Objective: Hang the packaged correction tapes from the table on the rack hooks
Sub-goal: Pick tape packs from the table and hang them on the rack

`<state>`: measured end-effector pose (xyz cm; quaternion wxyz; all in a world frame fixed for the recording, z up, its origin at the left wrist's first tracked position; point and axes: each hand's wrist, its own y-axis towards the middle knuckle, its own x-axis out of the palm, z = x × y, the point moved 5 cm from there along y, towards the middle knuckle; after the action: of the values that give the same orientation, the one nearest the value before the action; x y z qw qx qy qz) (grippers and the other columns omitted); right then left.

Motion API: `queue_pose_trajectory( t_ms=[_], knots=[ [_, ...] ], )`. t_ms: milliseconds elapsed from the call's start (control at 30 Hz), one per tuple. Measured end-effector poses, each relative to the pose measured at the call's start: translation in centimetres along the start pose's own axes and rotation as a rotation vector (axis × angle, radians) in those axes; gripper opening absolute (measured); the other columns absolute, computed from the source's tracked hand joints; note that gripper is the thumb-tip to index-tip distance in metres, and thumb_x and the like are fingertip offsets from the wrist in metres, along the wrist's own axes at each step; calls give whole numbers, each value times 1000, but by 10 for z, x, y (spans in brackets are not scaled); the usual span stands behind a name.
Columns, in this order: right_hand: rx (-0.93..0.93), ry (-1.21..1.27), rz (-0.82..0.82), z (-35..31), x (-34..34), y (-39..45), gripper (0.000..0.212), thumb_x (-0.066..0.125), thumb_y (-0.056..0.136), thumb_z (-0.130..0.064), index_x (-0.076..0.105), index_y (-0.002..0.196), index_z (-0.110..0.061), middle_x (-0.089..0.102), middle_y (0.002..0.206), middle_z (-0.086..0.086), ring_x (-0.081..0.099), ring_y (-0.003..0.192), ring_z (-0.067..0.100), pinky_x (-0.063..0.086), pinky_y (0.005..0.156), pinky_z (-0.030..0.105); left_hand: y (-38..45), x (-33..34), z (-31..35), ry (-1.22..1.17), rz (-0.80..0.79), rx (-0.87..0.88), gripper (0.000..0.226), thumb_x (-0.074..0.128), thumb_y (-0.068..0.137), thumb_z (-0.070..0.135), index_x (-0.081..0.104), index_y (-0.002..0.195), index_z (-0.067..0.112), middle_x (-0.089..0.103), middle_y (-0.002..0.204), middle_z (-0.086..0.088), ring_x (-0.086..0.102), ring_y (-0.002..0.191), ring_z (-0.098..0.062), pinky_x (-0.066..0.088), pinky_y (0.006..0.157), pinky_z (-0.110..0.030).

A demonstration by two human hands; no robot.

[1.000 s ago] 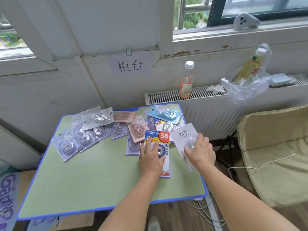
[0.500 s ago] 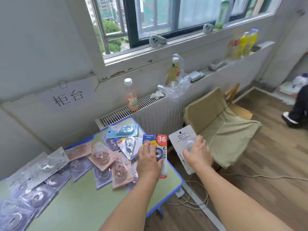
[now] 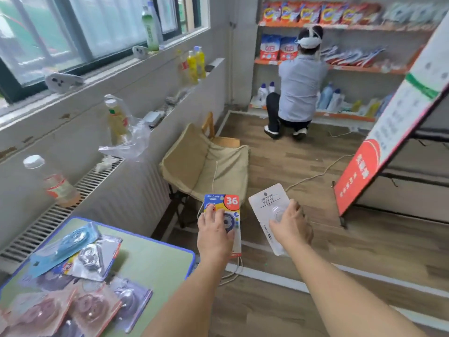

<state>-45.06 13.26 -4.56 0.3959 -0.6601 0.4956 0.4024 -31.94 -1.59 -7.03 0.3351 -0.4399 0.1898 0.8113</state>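
the wooden floor (image 3: 303, 166) fills most of the view, with store shelves (image 3: 352, 69) at the far end where a person (image 3: 298, 88) kneels facing them. a tilted red and white sign (image 3: 388, 132) leans at the right. a cloth-covered chair (image 3: 206, 164) stands beside the radiator (image 3: 80, 190) under the window. the green desk (image 3: 155, 261) with its blue edge sits at lower left, and packaged correction tapes (image 3: 80, 261) lie heaped across it up to its far edge. beyond the desk's right edge, over the floor, the left hand (image 3: 215, 233) grips a colourful package marked 36 (image 3: 229, 205), fingers curled over its blister. just beside it, the right hand (image 3: 290, 226) clasps a white package (image 3: 267, 203) the same way, both cards upright.
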Motion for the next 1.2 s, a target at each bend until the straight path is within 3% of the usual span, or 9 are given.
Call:
queue_pose_trajectory(
  t_ms=[300,600,833,1200],
  knots=[
    [276,51,144,157,-70,-8,55,61,86,-30,33,128,-9,46,132,11,48,120,32,43,88,37,-37,72,132,-32,-152,268,51,61,92,33,41,138,21,17,157,-1,19,140,-26,30,110,-34],
    [426,110,241,333,-145,-32,59,61,87,-31,30,133,-10,44,134,10,45,122,31,42,90,38,-128,147,277,-55,-252,417,51,61,93,32,39,138,23,14,158,0,16,142,-24,40,105,-35],
    [599,134,318,455,-192,-48,54,64,86,-34,34,125,-11,48,130,8,50,115,29,46,80,35,-193,210,380,-60,-358,562,53,61,92,26,38,140,23,16,157,1,18,140,-24,42,103,-34],
    [773,157,416,579,-245,1,58,66,86,-36,33,125,-10,50,128,10,51,110,29,49,75,36,-193,308,526,-76,-455,750,55,64,91,24,37,139,21,17,156,-1,19,140,-25,44,103,-38]
  ],
)
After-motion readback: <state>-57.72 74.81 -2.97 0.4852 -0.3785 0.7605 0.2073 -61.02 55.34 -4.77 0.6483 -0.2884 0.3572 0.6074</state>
